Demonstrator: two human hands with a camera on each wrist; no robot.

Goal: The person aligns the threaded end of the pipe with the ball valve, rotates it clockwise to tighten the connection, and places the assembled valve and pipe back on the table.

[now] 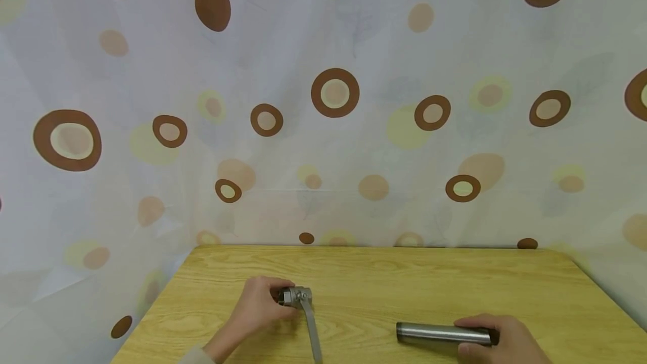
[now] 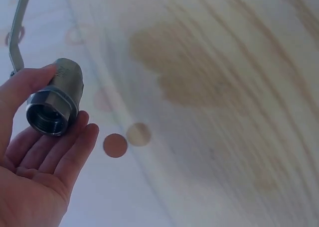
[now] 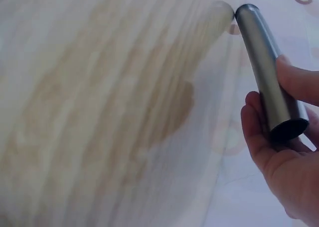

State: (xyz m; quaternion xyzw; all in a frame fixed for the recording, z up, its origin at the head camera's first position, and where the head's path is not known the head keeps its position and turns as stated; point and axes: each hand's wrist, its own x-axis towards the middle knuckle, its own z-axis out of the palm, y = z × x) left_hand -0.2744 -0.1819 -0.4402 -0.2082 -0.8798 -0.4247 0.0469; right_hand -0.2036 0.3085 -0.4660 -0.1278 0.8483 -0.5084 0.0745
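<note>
My left hand (image 1: 260, 305) grips a metal ball valve (image 1: 297, 296) by its left end, over the left half of the table. The valve's long flat lever handle (image 1: 312, 333) points down toward the front edge. In the left wrist view, the thumb lies on the valve body (image 2: 69, 80) and the fingers support it from below; its threaded open end (image 2: 48, 118) faces the camera. On the right, my right hand (image 1: 505, 339) holds a steel pipe (image 1: 445, 334) with dark ends, pinched between thumb and fingers at its right end. The pipe (image 3: 264, 67) is apart from the valve.
A wood-grain table top (image 1: 364, 274) stretches beneath both hands. Behind it and along both sides hangs a pale sheet (image 1: 283, 162) with brown, yellow and peach circles, meeting the table's back edge.
</note>
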